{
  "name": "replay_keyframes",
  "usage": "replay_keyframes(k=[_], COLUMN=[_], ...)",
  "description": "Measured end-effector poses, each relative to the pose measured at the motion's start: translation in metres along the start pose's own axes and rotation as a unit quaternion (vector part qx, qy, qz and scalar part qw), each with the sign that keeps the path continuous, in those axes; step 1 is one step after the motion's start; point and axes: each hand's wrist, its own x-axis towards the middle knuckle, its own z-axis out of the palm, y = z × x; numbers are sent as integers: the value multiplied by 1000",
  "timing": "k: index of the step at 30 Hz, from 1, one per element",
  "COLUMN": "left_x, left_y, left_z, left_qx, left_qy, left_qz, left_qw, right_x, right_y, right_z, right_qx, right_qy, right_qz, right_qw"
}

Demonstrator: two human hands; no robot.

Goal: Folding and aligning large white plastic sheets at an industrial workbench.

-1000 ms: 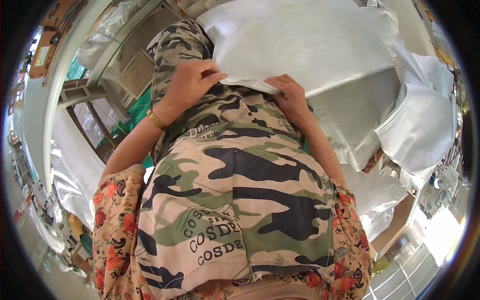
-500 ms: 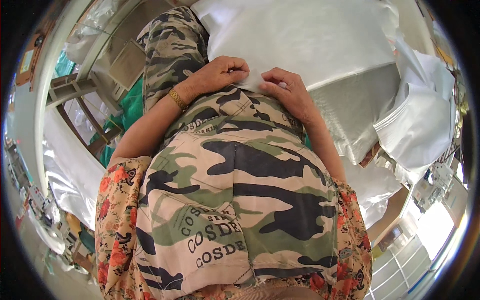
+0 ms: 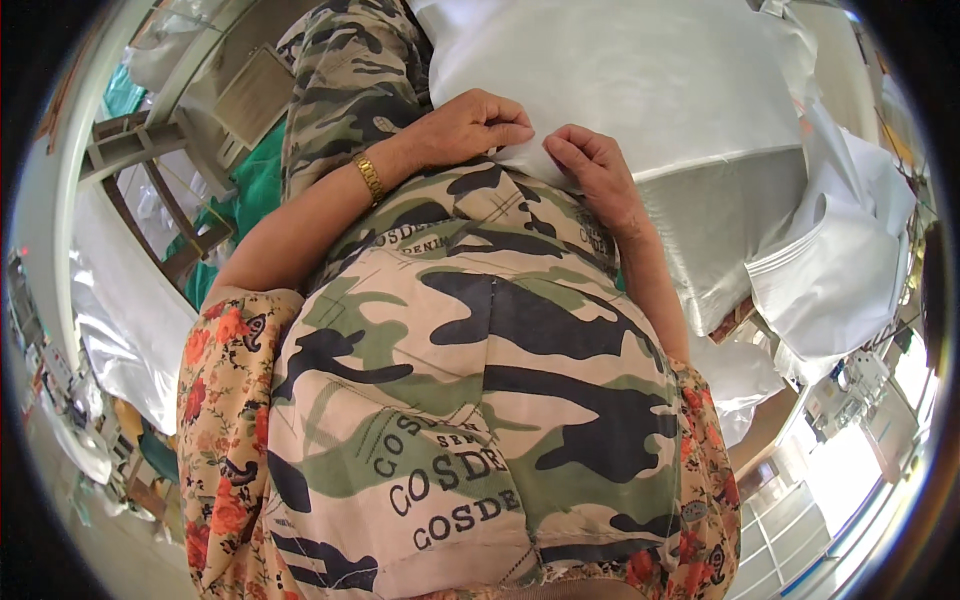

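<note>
From the head view I look down my own front. My camouflage cloth (image 3: 470,380) fills most of the picture, so I cannot see my legs, my feet or the floor under me. It also hides the near edge of what I am working on.

My left hand (image 3: 470,125) is far from me, just left of the middle. Its fingers (image 3: 510,128) are bent and pinched shut on the near edge of the white shiny fabric (image 3: 640,80). A gold bracelet (image 3: 370,178) sits on that wrist.

My right hand (image 3: 590,170) is just beside the left one, a little nearer to me. Its fingers (image 3: 570,140) are curled down onto the same edge of the fabric. I cannot tell if they grip it or only press on it, because the fingertips are tucked under.

The white shiny fabric is big and puffy. It lies far from me and spreads to the right. Its top is cut off by the round edge of the picture. I cannot see the surface under it, as the fabric covers it.

To the right more white folded fabric (image 3: 830,270) hangs down. To the left there is a wooden frame (image 3: 150,180) and some green cloth (image 3: 255,180), both partly hidden behind my arm. Things at the rim are bent and too small to make out.
</note>
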Motion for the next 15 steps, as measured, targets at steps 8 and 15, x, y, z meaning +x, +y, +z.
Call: replay_keyframes(k=[8, 15], left_x=[-1, -6], left_y=[-14, -17], left_z=[0, -2], left_qx=[-37, -47], left_qy=[-8, -6], left_qz=[0, 12], left_qw=[999, 999], right_x=[2, 3], right_y=[-8, -3], right_z=[4, 5], right_qx=[-11, 2], right_qy=[-5, 3], right_qz=[1, -8], right_qw=[1000, 1000])
